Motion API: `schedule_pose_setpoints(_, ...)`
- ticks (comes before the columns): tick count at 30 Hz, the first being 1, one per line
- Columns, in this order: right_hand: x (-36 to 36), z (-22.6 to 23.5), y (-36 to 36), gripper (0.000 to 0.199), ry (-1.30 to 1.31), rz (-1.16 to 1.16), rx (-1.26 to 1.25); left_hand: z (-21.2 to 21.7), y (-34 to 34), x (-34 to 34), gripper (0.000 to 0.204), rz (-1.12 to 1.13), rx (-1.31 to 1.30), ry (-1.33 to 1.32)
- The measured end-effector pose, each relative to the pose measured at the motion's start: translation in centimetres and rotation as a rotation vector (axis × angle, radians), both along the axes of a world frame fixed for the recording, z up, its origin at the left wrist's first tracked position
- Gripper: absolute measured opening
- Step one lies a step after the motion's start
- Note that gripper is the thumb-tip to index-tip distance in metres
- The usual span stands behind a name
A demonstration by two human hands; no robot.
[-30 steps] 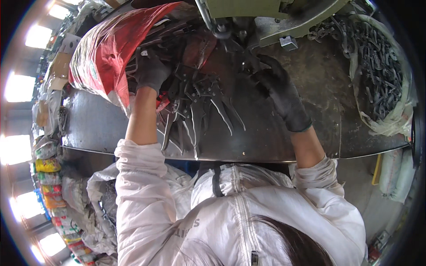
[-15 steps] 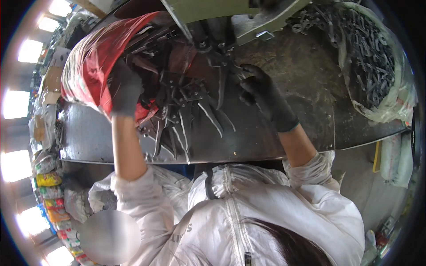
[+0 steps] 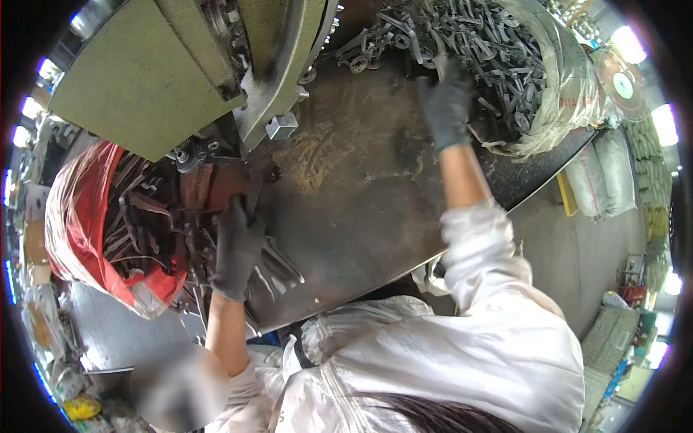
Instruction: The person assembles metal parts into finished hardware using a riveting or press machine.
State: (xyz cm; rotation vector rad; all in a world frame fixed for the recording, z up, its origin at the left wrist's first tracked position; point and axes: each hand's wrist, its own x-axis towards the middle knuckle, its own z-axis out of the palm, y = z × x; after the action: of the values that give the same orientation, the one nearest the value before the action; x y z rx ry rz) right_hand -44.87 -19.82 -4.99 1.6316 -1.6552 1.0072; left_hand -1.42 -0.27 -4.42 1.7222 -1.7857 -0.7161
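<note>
My left hand (image 3: 240, 249), in a dark glove, is among black metal plier-like tools (image 3: 278, 263) beside the red-lined bag. Its fingers look closed, but the dark metal hides what is in them. My right hand (image 3: 446, 108), also gloved, reaches to the near edge of a heap of small grey metal levers (image 3: 498, 50). Motion smears its fingers, so any grip is unclear. The levers spill from a pale plastic sack (image 3: 559, 79) onto the dark metal table (image 3: 346, 209).
A green machine (image 3: 144, 79) with a curved arm overhangs the table at the upper left. Below it stands the red-lined bag (image 3: 86, 231), with more black metal parts inside. White sacks (image 3: 610, 177) stand on the floor beyond the table's right edge.
My right hand has left the tools under the machine and moved right to the lever heap. My left hand has come out of the red-lined bag onto the tools beside it. The view has turned right.
</note>
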Motion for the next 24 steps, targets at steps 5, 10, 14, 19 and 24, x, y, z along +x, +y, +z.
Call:
schedule_pose_setpoints(5, -11.5, -5.4, -4.2, 0.025, 0.418, -0.130, 0.306, 0.5, 0.6, -0.2, 0.029, 0.117, 0.039, -0.030)
schedule_pose_setpoints(10, -1.2, -0.7, 4.3, 0.030, -0.083, 0.152, 0.180, 5.4, 1.1, -2.8, 0.036, 0.403, 0.252, 0.516)
schedule_pose_setpoints(14, 14.1, 4.1, 11.1, 0.026, -1.027, 0.773, 0.745, 2.0, -0.1, 0.4, 0.045, 0.198, 0.063, 0.509)
schedule_pose_setpoints(19, 20.7, 2.1, 9.9, 0.037, -0.968, 1.256, 0.833, -1.6, -2.7, 1.5, 0.034, -0.165, -0.335, -0.318)
schedule_pose_setpoints(24, 24.0, 3.1, 11.6, 0.043, -1.323, 1.171, 1.097, -1.5, -3.8, 2.5, 0.038, -0.282, -0.506, -0.593)
